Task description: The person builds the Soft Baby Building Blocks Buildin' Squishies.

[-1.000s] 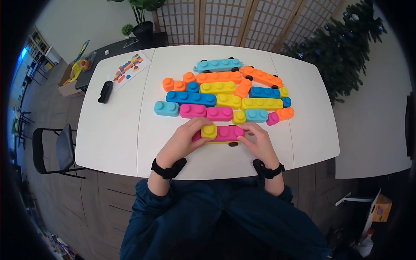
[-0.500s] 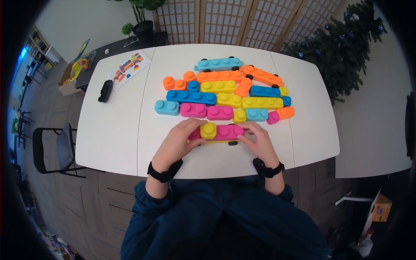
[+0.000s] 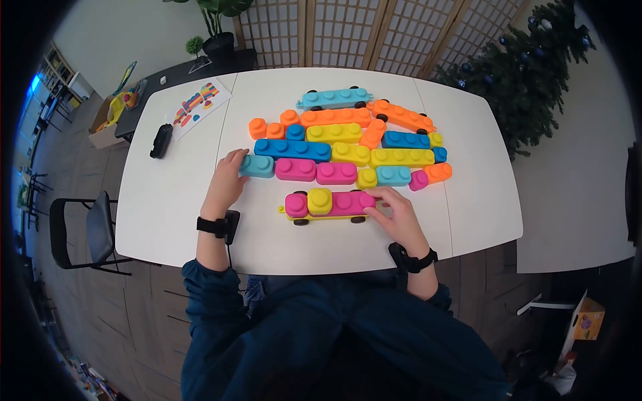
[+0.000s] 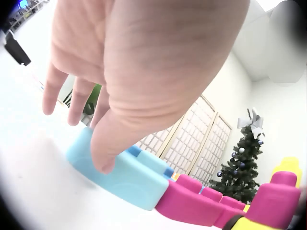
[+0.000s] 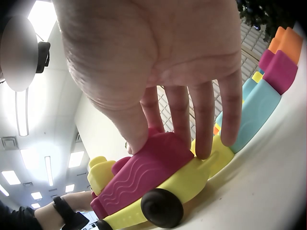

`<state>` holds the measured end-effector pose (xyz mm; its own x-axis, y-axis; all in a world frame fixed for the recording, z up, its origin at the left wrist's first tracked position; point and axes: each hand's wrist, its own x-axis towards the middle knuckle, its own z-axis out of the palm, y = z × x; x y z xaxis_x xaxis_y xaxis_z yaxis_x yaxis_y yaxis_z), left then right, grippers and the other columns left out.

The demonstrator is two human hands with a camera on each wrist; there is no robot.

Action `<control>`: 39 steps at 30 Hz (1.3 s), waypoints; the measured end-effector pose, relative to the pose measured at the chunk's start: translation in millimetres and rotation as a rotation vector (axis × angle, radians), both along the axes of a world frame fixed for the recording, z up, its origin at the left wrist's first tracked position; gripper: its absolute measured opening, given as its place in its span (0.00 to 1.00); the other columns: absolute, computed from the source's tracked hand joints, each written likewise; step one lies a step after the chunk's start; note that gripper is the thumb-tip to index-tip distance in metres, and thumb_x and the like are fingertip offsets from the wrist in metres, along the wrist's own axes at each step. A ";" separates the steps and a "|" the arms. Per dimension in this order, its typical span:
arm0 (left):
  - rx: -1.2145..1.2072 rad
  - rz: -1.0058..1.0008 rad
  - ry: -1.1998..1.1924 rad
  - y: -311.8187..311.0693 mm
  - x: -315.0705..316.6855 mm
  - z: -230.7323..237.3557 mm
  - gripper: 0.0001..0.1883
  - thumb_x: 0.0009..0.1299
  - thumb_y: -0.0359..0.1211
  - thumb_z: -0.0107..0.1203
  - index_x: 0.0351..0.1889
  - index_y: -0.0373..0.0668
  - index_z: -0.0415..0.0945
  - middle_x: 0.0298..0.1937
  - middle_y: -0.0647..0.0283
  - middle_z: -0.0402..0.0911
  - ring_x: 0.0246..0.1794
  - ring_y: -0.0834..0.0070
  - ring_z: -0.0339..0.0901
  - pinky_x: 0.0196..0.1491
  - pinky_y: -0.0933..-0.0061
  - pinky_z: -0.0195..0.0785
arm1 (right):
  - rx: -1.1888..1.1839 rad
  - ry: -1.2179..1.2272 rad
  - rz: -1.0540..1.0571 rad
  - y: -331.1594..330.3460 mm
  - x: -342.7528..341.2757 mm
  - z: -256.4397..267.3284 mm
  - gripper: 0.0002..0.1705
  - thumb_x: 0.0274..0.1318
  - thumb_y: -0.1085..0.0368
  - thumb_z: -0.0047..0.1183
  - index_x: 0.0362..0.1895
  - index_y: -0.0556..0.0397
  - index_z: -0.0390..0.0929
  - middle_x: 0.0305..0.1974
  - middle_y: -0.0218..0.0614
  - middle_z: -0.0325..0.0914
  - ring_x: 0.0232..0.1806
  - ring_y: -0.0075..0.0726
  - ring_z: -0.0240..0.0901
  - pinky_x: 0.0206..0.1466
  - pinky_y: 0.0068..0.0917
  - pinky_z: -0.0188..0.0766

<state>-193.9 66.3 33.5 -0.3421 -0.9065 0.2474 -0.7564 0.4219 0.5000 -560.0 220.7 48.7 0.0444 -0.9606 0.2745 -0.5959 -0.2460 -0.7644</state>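
Observation:
My left hand point(image 3: 226, 179) is at the left end of a light blue two-stud block point(image 3: 259, 166), thumb on its near side and a finger behind it in the left wrist view. The other fingers of that hand reach past the block's end. In front of me stands a toy car: a yellow wheeled base point(image 3: 328, 218) with black wheels, magenta blocks point(image 3: 351, 201) and a yellow block point(image 3: 319, 200) on top. My right hand point(image 3: 400, 212) holds its right end, thumb and fingers about the magenta block point(image 5: 148, 167).
Rows of coloured blocks, among them a long blue block point(image 3: 294, 150) and a long yellow one point(image 3: 401, 158), lie beyond the car. Farther back are a light blue wheeled base point(image 3: 334, 99) and an orange one point(image 3: 404, 116). A picture sheet point(image 3: 200, 107) and a black object point(image 3: 161, 141) lie at left.
My left hand has let go of the car's left end and moved left and away from me to the light blue block. My right hand has stayed on the car.

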 end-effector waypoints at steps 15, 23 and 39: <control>0.022 -0.079 0.400 33.7 -24.4 54.4 0.24 0.65 0.24 0.68 0.60 0.42 0.77 0.58 0.59 0.78 0.56 0.63 0.80 0.55 0.62 0.79 | -0.012 0.095 0.026 -4.1 -1.7 4.6 0.21 0.57 0.64 0.69 0.55 0.52 0.81 0.54 0.41 0.82 0.54 0.49 0.80 0.57 0.36 0.77; -0.019 -0.313 0.511 66.4 -84.4 78.8 0.25 0.63 0.24 0.71 0.59 0.40 0.77 0.58 0.59 0.77 0.58 0.67 0.80 0.57 0.67 0.83 | -0.125 -0.030 0.079 -13.0 23.0 53.0 0.34 0.54 0.65 0.71 0.66 0.51 0.75 0.62 0.46 0.77 0.64 0.50 0.75 0.65 0.39 0.72; 0.051 -0.307 0.315 90.3 -71.4 53.9 0.26 0.63 0.27 0.70 0.61 0.42 0.79 0.59 0.54 0.82 0.56 0.54 0.81 0.58 0.62 0.76 | -0.053 -0.008 0.197 -9.4 0.9 33.1 0.28 0.57 0.71 0.64 0.64 0.49 0.79 0.58 0.42 0.77 0.59 0.50 0.76 0.61 0.37 0.73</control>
